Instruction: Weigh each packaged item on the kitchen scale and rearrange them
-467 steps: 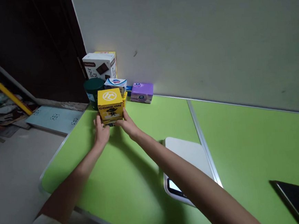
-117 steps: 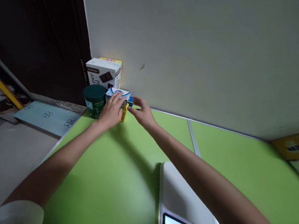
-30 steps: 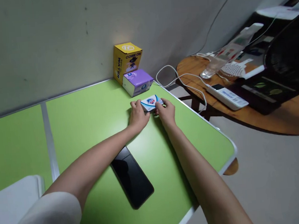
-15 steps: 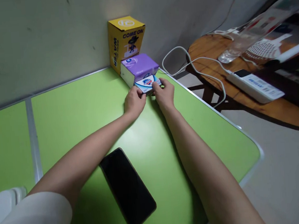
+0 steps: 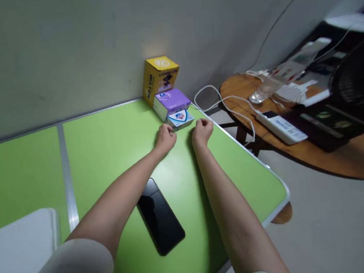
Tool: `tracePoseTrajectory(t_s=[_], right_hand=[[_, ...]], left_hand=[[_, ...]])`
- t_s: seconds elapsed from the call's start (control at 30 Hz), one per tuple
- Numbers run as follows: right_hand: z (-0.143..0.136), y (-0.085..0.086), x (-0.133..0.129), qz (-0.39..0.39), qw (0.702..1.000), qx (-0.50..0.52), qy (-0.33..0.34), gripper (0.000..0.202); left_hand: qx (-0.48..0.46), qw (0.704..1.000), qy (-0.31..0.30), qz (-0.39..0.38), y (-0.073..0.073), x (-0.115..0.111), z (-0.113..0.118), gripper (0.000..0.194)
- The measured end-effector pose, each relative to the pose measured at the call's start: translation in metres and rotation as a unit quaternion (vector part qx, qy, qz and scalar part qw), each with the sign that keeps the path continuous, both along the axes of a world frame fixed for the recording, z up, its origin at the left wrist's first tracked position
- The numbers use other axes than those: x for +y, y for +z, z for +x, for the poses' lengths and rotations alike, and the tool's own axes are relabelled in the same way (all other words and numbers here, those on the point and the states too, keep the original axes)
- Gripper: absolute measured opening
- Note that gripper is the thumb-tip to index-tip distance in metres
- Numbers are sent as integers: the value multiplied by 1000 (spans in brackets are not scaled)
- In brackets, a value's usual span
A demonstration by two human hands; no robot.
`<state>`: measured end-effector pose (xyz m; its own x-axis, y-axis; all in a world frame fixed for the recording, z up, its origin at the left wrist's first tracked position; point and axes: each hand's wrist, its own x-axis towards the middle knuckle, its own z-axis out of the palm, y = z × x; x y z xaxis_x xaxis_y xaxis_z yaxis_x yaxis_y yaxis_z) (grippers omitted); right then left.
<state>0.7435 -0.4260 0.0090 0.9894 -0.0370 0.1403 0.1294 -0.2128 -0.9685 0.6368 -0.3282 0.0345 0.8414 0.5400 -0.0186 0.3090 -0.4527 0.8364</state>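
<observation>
A white and blue soap box (image 5: 179, 118) lies against the front of a purple tissue pack (image 5: 175, 101) on the green table (image 5: 101, 147). Behind the pack stands a yellow box (image 5: 160, 77) by the wall. My left hand (image 5: 166, 138) rests at the soap box's near left corner, fingers curled in; whether it touches the box I cannot tell. Just to the right of the soap box and apart from it is my right hand (image 5: 202, 130), its fingers folded with nothing seen in them. A black phone (image 5: 161, 218) lies flat below my left forearm.
On the right, a round wooden table (image 5: 316, 159) carries a white power strip (image 5: 282, 127), a clear plastic bottle (image 5: 265, 88) and a dark fan-like object. A looping white cable (image 5: 203, 88) hangs between the tables. A white panel (image 5: 23, 241) sits at the lower left.
Both hands have let go of the soap box, which stays in front of the tissue pack. My right hand has drawn away to the right. The camera view has shifted.
</observation>
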Motion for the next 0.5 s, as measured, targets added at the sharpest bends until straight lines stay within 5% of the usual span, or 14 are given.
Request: tracePoseTrajectory(t_s=[0.13,0.27,0.5], right_hand=[[-61,24,4,21,997,32,68,21],[-143,42,22,50,965,93,241,19],[-277,95,98,51,762,135,631,21]], left_hand=[[18,998,-45,-34,14,7,-55,14],[17,994,-97,-53,34,41,-139,22],[-39,996,-59,-60,86,96,-318,38]])
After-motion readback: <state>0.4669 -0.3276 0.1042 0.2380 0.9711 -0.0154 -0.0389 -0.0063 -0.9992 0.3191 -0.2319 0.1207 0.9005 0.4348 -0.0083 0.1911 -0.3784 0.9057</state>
